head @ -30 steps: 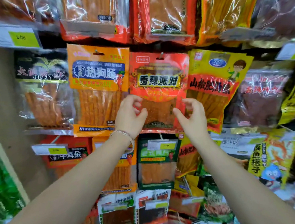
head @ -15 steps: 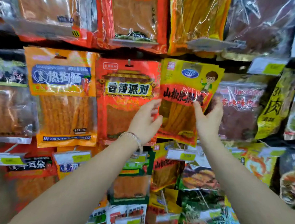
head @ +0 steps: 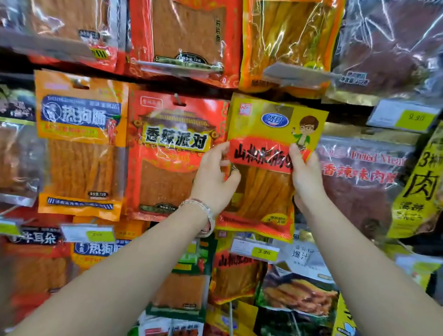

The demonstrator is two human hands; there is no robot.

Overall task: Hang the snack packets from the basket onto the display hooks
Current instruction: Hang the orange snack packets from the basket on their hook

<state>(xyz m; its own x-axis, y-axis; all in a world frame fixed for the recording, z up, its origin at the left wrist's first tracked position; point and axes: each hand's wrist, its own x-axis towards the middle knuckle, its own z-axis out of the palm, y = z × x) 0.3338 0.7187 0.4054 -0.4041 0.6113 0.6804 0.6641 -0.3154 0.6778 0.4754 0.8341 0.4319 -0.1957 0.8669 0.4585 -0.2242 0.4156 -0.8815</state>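
Nearest, two bare forearms reaching up from the bottom corners toward a wall of hanging snacks. On the left wrist, a pale beaded bracelet.

Left grip curled round the left edge of a yellow snack packet, thumb on the front, fingertips at the edge. Right grip pinching the right edge of the same packet, thumb pressed on its red band of black lettering, other fingers hidden behind. Packet held upright and flat between both, in the middle row, just right of centre. Clear window below the band, full of orange strips; cartoon figure with glasses near the top right corner. Top hole on a hook or off it: cannot tell.

Behind the left grip, a red packet hanging from a metal hook through its top hole. Further left, an orange packet with a blue label, also hanging. Just right of the yellow one and partly covered by it, a clear packet of dark red meat. Beyond that, a yellow-and-black packet near the right edge.

Below the hands, a white price tag with a yellow patch reading 3.80, then more packets in lower rows, blurred.

Above, an upper row of larger packets, red and orange. At upper right, a second price tag, digits blurred.
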